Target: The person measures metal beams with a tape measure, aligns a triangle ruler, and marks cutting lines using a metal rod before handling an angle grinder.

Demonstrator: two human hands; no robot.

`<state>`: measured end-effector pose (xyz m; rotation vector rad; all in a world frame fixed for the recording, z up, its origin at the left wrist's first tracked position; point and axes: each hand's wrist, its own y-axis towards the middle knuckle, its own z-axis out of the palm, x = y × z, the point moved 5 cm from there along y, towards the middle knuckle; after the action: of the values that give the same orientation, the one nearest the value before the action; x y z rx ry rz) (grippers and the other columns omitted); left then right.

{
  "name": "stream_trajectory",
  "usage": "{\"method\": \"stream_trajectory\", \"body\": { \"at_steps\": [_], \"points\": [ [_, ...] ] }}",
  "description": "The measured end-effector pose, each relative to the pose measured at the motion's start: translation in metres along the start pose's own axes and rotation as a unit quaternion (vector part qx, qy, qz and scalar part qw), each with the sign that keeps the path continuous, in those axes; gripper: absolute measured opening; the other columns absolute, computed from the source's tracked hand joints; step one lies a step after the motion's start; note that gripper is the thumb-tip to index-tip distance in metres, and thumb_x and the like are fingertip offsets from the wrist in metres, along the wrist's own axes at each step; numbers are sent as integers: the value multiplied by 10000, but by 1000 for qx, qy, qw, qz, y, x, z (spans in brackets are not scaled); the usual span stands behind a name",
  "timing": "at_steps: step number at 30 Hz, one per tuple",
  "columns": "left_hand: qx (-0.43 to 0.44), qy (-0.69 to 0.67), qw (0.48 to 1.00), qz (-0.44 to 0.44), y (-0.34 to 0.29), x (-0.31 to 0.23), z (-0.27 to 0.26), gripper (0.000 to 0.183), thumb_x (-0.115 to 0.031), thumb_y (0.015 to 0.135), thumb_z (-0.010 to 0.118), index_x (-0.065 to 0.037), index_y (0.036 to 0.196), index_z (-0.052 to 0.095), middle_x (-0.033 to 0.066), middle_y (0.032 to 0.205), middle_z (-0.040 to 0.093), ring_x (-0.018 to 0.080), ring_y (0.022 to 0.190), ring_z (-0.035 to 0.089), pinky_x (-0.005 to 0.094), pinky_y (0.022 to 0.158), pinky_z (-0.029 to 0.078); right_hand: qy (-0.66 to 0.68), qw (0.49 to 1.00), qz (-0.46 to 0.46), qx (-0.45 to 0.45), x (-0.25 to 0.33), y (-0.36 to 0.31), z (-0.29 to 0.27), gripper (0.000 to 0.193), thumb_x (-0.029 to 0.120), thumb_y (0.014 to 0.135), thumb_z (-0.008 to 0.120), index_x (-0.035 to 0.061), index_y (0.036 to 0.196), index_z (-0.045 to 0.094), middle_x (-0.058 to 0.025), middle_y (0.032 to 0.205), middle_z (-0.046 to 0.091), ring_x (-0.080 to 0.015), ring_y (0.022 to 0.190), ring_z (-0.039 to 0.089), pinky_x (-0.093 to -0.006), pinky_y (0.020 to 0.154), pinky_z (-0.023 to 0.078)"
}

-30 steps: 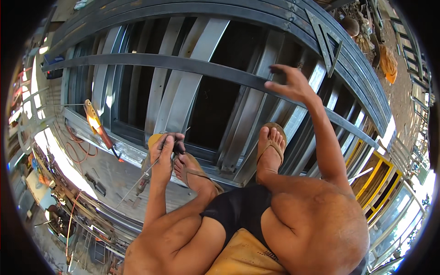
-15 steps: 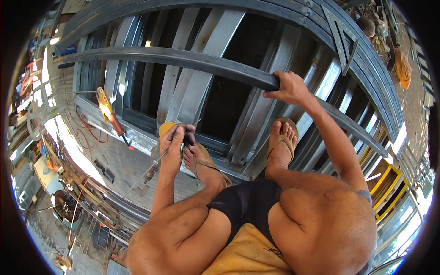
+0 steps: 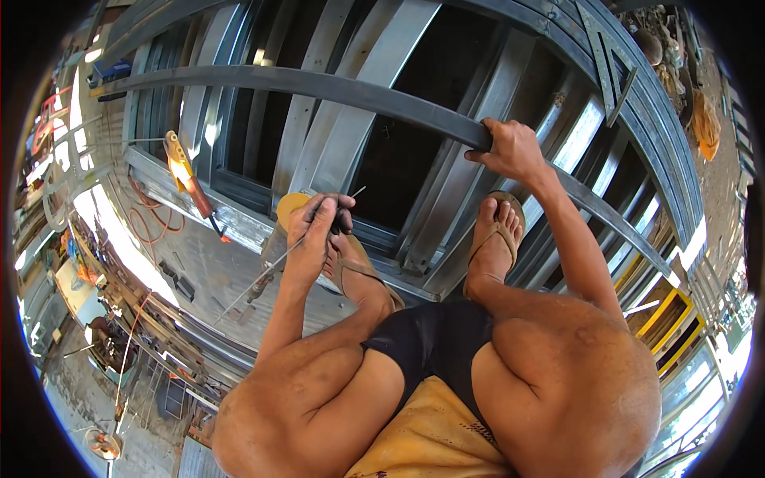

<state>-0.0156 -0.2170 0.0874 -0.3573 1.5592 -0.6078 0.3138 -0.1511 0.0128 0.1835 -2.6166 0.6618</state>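
Observation:
My right hand (image 3: 514, 151) is wrapped round a long dark metal tube (image 3: 335, 86), which spans a frame of steel bars (image 3: 323, 151). My left hand (image 3: 313, 231), its fingers dark with grime, is closed on a thin metal rod (image 3: 259, 279). One end of the rod sticks out above the fingers; the other slants down to the left. Behind that hand a round yellow disc (image 3: 290, 209) shows in part, with a tool body below it that is mostly hidden. A welding electrode holder (image 3: 194, 190) with a thin rod in its jaws lies left of the frame.
My sandalled feet (image 3: 492, 239) stand by the frame's near side. A metal set square (image 3: 606, 68) lies on stacked tubes (image 3: 665, 151) at right. An orange cable (image 3: 155, 231) curls on the floor. Metal stock and clutter (image 3: 119, 299) fill the left; a yellow frame (image 3: 668, 323) stands at right.
The tube appears slightly higher in the view, and the view itself has shifted a little. My left hand has turned a bit, with more of the rod showing past its fingers. Both grips stay closed.

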Motion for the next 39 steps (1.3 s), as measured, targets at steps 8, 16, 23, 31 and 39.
{"method": "stream_trajectory", "body": {
  "at_steps": [8,16,23,31,39],
  "points": [
    [4,-8,1000,-5,1,2,-1,352,-264,1054,501,43,1042,672,44,776,594,81,730,532,215,660,405,102,992,17,77,-24,21,-3,675,433,572,886,-62,1006,738,-212,786,709,-344,751,701,-399,797,519],
    [8,4,1000,-16,5,6,1,357,-271,1054,499,41,1048,672,38,773,596,77,719,530,214,654,403,110,992,5,57,-30,20,1,624,455,584,860,-21,975,762,-160,715,706,-309,690,708,-391,724,536],
    [11,-2,1000,-24,12,6,8,333,-251,1046,507,36,1042,675,41,776,599,78,725,533,222,665,412,37,999,0,-6,-6,-4,2,461,365,687,855,-2,941,738,-183,730,701,-358,722,708,-437,730,548],
    [12,-2,1000,-24,12,-8,9,325,-253,1040,510,29,1039,672,53,795,596,111,755,556,256,709,442,4,993,-44,-113,16,-6,10,412,300,728,835,27,990,670,-183,832,694,-397,773,677,-493,718,533],
    [19,-55,995,87,29,2,16,299,-243,1023,519,17,987,662,51,699,623,113,675,570,263,656,464,18,995,-44,-90,-16,-21,-3,775,299,758,840,49,1420,523,-205,1210,647,-390,1173,578,-456,1021,433]
  ]
}}
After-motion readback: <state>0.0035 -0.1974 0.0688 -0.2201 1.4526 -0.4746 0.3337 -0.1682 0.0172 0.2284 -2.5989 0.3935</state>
